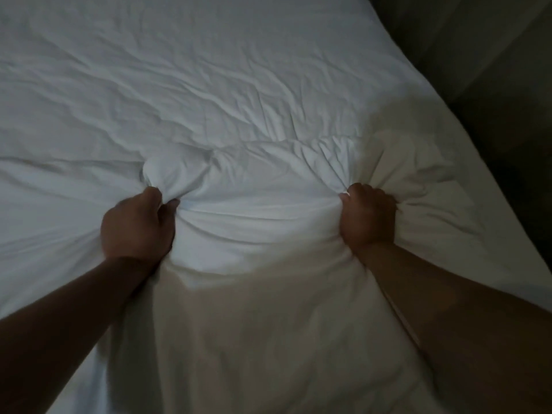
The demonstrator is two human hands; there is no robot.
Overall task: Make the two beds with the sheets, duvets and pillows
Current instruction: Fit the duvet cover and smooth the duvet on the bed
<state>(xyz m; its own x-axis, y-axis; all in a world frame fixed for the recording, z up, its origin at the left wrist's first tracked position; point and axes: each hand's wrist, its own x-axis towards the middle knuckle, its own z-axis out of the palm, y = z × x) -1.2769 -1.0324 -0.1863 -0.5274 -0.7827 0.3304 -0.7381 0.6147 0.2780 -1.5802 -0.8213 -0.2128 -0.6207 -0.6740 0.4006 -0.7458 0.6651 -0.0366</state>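
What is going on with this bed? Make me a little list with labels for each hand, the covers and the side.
left hand: grips a bunch of the white bedding
right hand: grips another bunch of it
white bedding: wrinkled, spread over the bed, gathered into folds between the hands; sheet or duvet, cannot tell
pillows: none in view
dark area: beside the bed at the right, too dim to make out

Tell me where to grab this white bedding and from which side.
Grip the white bedding in two spaced handfuls from the near side, as the left hand and right hand do: it lies limp and creased, so one grip would probably just bunch it.
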